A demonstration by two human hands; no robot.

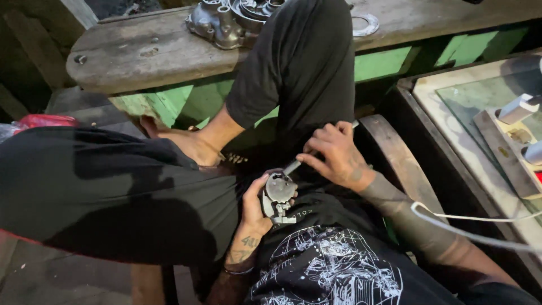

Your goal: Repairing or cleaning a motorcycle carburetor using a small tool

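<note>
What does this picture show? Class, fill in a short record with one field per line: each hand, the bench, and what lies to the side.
left hand: shut around a small grey metal part with a round face, held over the lap
right hand: grips a slim tool whose tip meets the metal part
bench: worn wooden plank on a green frame, bearing a metal engine casting and a flat ring
to the side: a glass-topped surface and a white cable
</note>
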